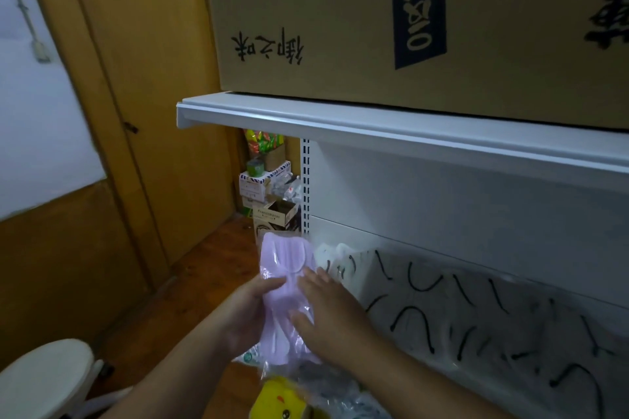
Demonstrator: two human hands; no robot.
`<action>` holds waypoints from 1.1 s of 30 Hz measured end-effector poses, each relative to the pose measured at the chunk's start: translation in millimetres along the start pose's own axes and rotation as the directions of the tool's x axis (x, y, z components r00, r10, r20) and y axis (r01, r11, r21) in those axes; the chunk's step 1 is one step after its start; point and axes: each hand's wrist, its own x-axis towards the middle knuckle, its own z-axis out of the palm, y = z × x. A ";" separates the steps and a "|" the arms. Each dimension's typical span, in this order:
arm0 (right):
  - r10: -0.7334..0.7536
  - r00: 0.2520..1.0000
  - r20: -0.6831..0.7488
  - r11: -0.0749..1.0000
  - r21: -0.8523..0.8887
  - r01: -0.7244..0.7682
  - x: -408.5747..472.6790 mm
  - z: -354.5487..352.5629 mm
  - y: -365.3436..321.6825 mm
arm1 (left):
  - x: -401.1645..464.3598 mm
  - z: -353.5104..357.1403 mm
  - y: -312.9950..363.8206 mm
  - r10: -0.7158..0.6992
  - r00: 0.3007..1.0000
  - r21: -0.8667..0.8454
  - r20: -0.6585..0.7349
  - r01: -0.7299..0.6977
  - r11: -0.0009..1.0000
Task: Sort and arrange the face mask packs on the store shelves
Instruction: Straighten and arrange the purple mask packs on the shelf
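The lilac mask pack (284,296), just left of the white shelf (408,133), looks light, floppy and slippery; left hand (246,311) grips its edge, right hand (328,311) presses flat, fingers straight. Best held by both long edges.

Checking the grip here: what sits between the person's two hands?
In the head view, the lilac mask pack lies between them: left hand grips its left edge, right hand lies flat on its right side.
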 end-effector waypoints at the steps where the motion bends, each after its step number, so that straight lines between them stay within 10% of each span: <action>1: 0.015 1.000 0.009 1.000 0.027 -0.016 -1.3 2.0 -0.7 | 0.5 2.6 -0.5 0.013 1.000 -0.002 -0.002 -0.013 1.000; 6: 0.305 0.952 -0.037 0.852 0.457 -0.255 -9.9 4.3 1.2 | 4.5 10.3 4.5 -0.014 0.996 0.021 -0.088 0.016 1.000; 12: 0.560 0.801 0.211 0.223 0.893 -0.391 -32.8 4.6 1.6 | 19.0 26.6 2.0 -0.042 0.997 0.029 -0.064 0.044 0.999; 23: 0.813 0.554 0.179 0.145 0.859 -0.491 -110.6 -25.0 34.3 | 62.5 106.4 -20.2 -0.153 0.971 0.206 0.185 0.114 0.972; 33: 0.864 0.485 0.136 0.013 0.956 -0.292 -224.2 -55.7 67.0 | 41.4 224.1 -74.3 -0.237 0.925 0.344 0.297 0.128 0.930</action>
